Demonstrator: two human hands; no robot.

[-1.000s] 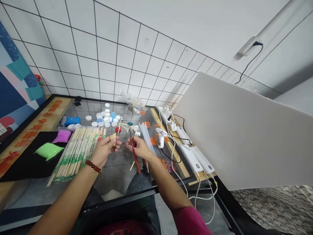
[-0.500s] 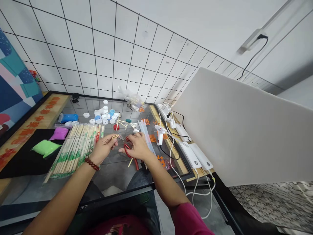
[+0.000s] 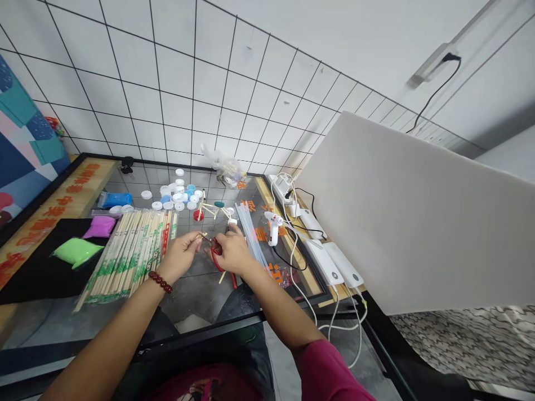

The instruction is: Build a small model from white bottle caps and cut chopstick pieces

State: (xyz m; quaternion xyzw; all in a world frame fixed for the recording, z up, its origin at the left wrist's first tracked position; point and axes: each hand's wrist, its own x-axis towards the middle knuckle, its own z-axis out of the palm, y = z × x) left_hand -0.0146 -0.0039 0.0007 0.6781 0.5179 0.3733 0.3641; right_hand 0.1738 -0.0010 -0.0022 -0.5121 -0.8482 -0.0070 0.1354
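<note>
Nearer than a second ago, my right hand (image 3: 232, 252) is gripping a red-handled metal tool (image 3: 216, 260) beside short, pale wooden sticks (image 3: 204, 234) (mostly hidden), which my left hand (image 3: 181, 253) is pinching above the glass tabletop (image 3: 190, 287).

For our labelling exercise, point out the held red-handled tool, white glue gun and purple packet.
Held red-handled tool (image 3: 214, 260): head view, on its red handle.
White glue gun (image 3: 274, 223): head view, on its white body.
Purple packet (image 3: 99, 226): head view, middle of its upper face.

Head view faces forward and down; table (image 3: 192, 295) near, gridded wall (image 3: 173, 72) beyond.
</note>
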